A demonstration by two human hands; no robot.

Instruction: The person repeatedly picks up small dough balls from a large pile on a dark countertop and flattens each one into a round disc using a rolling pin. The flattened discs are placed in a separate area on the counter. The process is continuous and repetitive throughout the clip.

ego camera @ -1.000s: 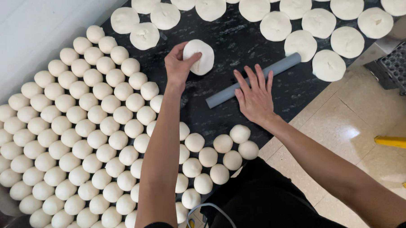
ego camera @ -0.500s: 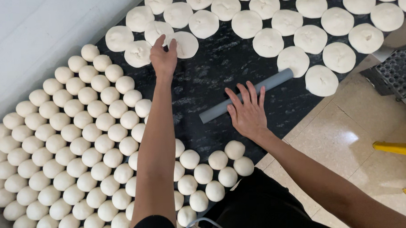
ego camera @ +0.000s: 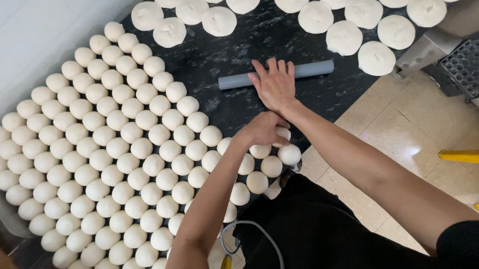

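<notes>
In the head view, the left hand (ego camera: pixel 261 129) curls over a dough ball (ego camera: pixel 282 133) at the near edge of the black marble counter (ego camera: pixel 236 49), fingers bent around it in a loose grasp, so that only the ball's right side shows past the knuckles. That ball sits in the outermost row of the packed field of dough balls (ego camera: pixel 107 155), touching its neighbours below.

The right hand (ego camera: pixel 274 84) lies flat and spread, palm down, on the grey rolling pin (ego camera: pixel 276 75); the fingers are extended over it rather than closed around it, pressing and not gripping. The pin lies on bare counter between the balls and the flattened dough rounds (ego camera: pixel 347 19) farther back. Its long axis runs left to right across the counter, the right end slightly farther away.
</notes>
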